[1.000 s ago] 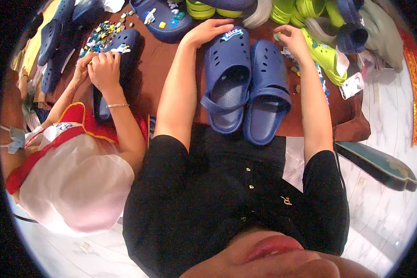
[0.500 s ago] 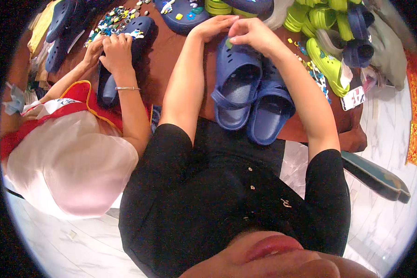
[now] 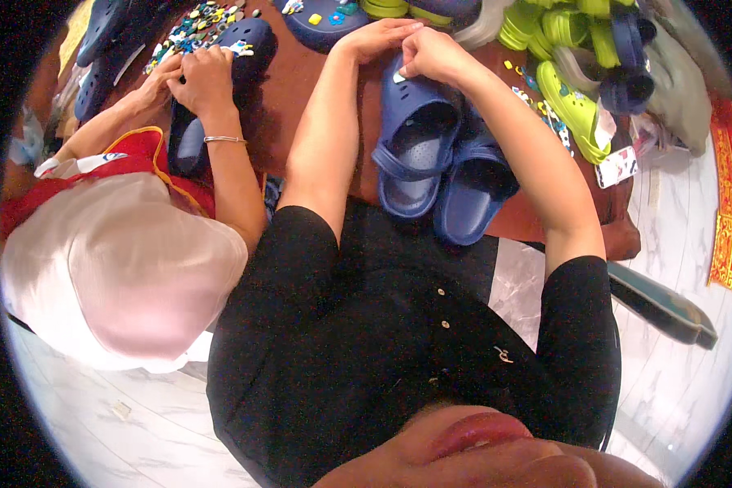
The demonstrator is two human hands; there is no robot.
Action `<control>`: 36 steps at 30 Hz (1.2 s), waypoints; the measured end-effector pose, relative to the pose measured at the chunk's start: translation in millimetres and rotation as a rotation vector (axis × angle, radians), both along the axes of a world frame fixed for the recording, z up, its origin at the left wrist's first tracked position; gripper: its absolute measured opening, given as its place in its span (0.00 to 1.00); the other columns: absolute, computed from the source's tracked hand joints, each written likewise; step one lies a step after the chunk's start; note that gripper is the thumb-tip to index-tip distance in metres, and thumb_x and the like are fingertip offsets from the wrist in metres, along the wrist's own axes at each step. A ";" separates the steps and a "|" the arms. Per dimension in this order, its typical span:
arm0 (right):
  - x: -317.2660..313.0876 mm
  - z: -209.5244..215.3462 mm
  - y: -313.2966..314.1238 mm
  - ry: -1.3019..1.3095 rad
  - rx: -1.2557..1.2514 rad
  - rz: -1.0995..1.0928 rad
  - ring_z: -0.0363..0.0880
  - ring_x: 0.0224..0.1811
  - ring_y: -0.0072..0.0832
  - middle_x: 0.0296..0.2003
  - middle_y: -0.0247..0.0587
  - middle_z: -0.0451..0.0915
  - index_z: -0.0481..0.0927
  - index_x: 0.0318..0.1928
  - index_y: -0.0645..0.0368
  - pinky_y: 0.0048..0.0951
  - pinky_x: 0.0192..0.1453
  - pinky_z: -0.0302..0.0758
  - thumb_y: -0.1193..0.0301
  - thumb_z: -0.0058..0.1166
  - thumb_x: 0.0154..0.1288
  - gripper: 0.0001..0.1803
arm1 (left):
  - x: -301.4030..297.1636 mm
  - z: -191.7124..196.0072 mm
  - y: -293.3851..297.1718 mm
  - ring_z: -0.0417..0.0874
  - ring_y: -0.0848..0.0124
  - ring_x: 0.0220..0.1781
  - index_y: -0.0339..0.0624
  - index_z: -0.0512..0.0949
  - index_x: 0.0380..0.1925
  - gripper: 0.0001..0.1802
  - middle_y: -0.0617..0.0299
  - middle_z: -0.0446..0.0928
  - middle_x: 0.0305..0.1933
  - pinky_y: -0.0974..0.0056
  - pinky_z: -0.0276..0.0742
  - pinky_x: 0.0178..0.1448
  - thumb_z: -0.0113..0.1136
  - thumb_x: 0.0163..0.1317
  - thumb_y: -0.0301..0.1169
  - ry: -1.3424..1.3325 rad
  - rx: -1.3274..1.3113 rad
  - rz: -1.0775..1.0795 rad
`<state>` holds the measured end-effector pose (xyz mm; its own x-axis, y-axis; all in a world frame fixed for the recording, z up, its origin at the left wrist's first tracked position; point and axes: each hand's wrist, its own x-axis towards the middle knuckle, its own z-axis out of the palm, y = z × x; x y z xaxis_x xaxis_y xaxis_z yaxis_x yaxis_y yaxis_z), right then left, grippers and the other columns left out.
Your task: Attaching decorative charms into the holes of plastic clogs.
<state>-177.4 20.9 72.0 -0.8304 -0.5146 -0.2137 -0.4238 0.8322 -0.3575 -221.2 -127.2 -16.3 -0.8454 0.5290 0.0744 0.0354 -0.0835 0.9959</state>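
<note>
Two blue clogs stand side by side before me: the left clog and the right clog, partly behind my right forearm. My left hand reaches over the left clog's toe, its fingers stretched out and their tips meeting my right hand. With bent, pinched fingers, my right hand is at the same toe; whatever it pinches is hidden. A small whitish piece shows on the toe, just below those fingers.
At left, a co-worker's hands work on a dark blue clog beside a pile of small colourful charms. Lime-green clogs, more charms and a white card lie at right on the brown-covered table.
My right hand has curled its fingers closer together over the toe. A green piece showed below it earlier; a whitish one shows there now. The co-worker's hands have shifted slightly.
</note>
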 end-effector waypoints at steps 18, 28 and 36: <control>-44.0 -31.1 -51.7 -0.125 0.429 -0.248 0.84 0.25 0.32 0.29 0.42 0.85 0.83 0.44 0.63 0.32 0.26 0.79 0.74 0.47 0.63 0.13 | -9.6 -3.7 6.4 0.75 0.69 0.57 0.39 0.66 0.64 0.26 0.57 0.75 0.57 0.64 0.70 0.60 0.49 0.70 0.39 -0.215 0.125 -0.052; 3.2 -12.7 -79.1 -0.128 0.260 -0.110 0.85 0.31 0.37 0.35 0.53 0.84 0.81 0.46 0.69 0.33 0.42 0.82 0.71 0.36 0.69 0.20 | 15.2 -6.8 -38.0 0.79 0.71 0.51 0.40 0.64 0.65 0.26 0.58 0.77 0.54 0.65 0.73 0.56 0.47 0.71 0.40 -0.255 0.112 -0.004; 11.8 -15.4 -55.6 0.045 0.233 0.074 0.83 0.42 0.36 0.34 0.46 0.84 0.84 0.39 0.62 0.38 0.45 0.80 0.68 0.63 0.51 0.15 | 15.2 -20.3 -33.9 0.77 0.71 0.53 0.39 0.64 0.65 0.26 0.59 0.75 0.56 0.65 0.72 0.58 0.49 0.71 0.38 -0.240 0.032 0.079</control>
<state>-165.6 -34.8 56.6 -0.8033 -0.5160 -0.2973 -0.4982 0.8558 -0.1392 -206.0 -161.1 -36.6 -0.8795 0.4613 -0.1173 -0.1936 -0.1214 0.9735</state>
